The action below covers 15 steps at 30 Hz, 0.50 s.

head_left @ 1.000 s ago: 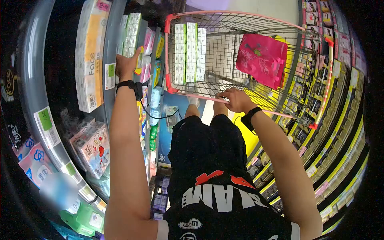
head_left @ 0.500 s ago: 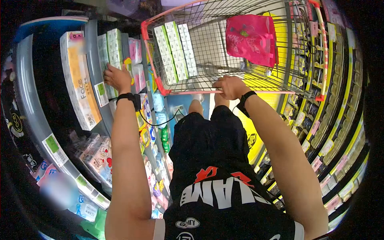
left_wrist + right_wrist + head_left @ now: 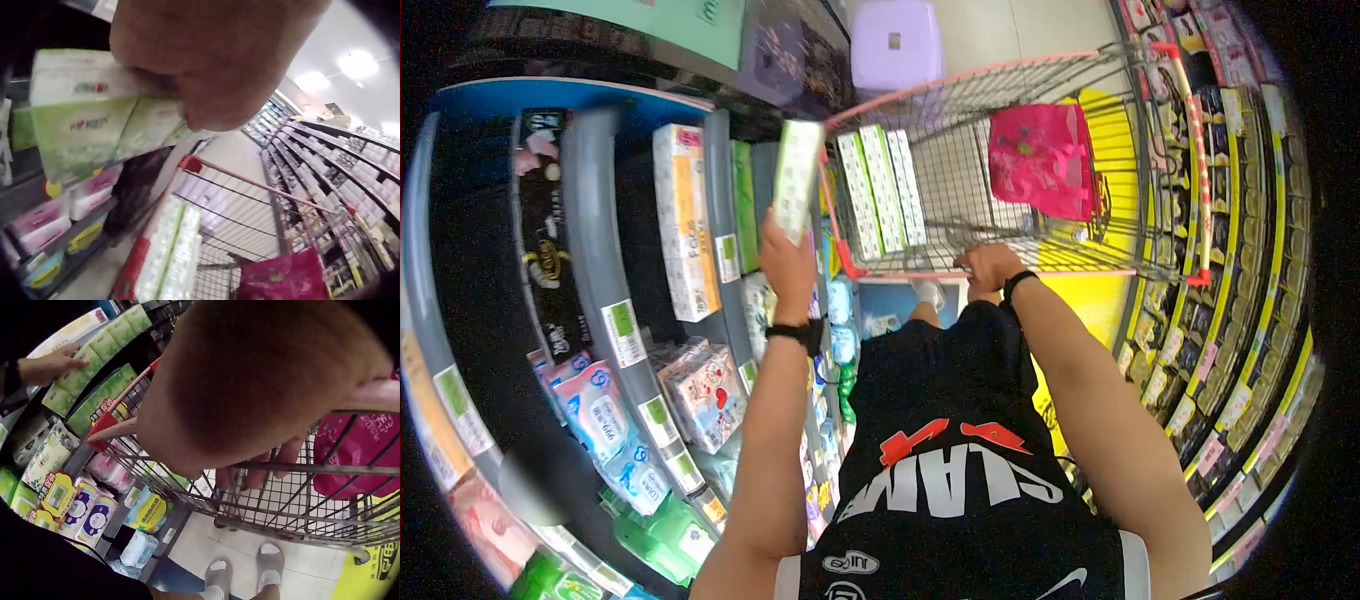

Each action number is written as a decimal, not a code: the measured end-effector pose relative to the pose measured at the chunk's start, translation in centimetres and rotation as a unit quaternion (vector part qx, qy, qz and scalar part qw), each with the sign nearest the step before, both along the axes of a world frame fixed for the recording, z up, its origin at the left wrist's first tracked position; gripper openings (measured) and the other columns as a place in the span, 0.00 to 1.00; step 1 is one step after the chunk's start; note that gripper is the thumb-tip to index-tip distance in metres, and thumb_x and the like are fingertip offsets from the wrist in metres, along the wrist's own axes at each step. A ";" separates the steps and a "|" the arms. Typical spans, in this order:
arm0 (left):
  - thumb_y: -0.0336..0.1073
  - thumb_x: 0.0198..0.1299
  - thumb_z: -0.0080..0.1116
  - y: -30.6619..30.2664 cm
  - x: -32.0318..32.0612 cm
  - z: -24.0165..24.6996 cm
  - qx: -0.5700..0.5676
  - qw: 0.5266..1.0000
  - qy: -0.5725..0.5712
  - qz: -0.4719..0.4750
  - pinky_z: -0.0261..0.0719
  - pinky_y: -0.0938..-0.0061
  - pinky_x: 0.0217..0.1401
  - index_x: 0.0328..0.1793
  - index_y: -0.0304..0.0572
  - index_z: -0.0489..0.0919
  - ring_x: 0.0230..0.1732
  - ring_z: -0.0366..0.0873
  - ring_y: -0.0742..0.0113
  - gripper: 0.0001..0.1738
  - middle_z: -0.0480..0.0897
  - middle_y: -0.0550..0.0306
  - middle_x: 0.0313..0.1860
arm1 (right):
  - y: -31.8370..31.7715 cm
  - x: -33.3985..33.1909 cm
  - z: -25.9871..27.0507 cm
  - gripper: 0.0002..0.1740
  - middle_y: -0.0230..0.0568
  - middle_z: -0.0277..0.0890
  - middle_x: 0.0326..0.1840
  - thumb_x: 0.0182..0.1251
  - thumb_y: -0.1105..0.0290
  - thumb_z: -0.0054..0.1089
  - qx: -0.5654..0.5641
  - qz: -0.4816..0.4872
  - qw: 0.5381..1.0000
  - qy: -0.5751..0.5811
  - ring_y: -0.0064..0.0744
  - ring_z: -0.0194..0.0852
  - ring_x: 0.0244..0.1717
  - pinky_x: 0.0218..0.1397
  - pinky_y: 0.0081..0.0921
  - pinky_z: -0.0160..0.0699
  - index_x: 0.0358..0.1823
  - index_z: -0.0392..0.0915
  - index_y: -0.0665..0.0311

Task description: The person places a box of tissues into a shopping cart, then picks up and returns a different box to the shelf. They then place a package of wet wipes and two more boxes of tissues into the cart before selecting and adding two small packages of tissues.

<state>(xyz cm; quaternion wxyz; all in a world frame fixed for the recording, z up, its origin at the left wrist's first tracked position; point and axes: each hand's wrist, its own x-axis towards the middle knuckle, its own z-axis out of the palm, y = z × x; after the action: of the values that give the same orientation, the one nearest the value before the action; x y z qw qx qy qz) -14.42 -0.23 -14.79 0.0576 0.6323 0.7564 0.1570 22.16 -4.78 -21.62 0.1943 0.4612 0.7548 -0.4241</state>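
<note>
My left hand (image 3: 788,268) grips one end of a long white and green pack of tissues (image 3: 798,170), held up beside the shelf at the cart's left end. Printed green sections of this tissue pack (image 3: 87,125) show in the left wrist view. My right hand (image 3: 990,268) holds the near pink rim of the wire shopping cart (image 3: 848,262), its fingers curled over the rail in the right wrist view. Inside the cart, similar tissue packs (image 3: 880,190) stand side by side at the left end, and a bright pink bag (image 3: 1040,160) lies farther right.
Shelves on the left carry a long Face tissue pack (image 3: 685,220), a heart-printed pack (image 3: 710,395) and wipes (image 3: 600,410). A purple stool (image 3: 895,60) stands beyond the cart. Densely stocked shelves (image 3: 1230,250) line the right side.
My left hand has gone from reaching among the shelf's green packs to lifting a tissue pack away, towards the cart. My right hand has stayed on the cart rim.
</note>
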 end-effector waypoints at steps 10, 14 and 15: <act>0.41 0.55 0.71 -4.8 10.7 9.3 -0.003 0.967 -0.168 -0.190 0.76 0.51 0.53 0.68 0.38 0.67 0.53 0.78 0.39 0.37 0.80 0.39 0.55 | -2.6 0.0 -0.2 0.39 0.48 0.74 0.64 0.60 0.45 0.67 0.135 0.049 0.990 0.012 0.52 0.68 0.67 0.72 0.52 0.62 0.68 0.70 0.59; 0.41 0.54 0.70 -6.0 12.8 10.2 0.025 0.949 -0.186 -0.254 0.75 0.53 0.54 0.67 0.36 0.68 0.53 0.78 0.41 0.36 0.79 0.41 0.55 | -3.1 -1.1 9.3 0.49 0.55 0.69 0.69 0.58 0.51 0.75 -0.055 -0.270 0.893 0.357 0.46 0.67 0.70 0.74 0.41 0.64 0.73 0.62 0.70; 0.41 0.54 0.70 -6.2 13.5 10.6 0.032 0.944 -0.179 -0.276 0.75 0.53 0.55 0.66 0.35 0.68 0.53 0.78 0.42 0.36 0.79 0.42 0.55 | -3.6 -1.6 11.7 0.45 0.47 0.72 0.65 0.60 0.55 0.75 -0.086 -0.332 0.814 0.469 0.40 0.69 0.67 0.70 0.36 0.69 0.71 0.63 0.71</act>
<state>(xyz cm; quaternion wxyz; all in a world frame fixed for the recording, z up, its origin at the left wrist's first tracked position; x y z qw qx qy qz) -0.88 -6.40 -4.18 0.2127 0.7794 0.5239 0.2697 20.59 -8.33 -9.94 -0.2971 0.4105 0.5157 -0.6908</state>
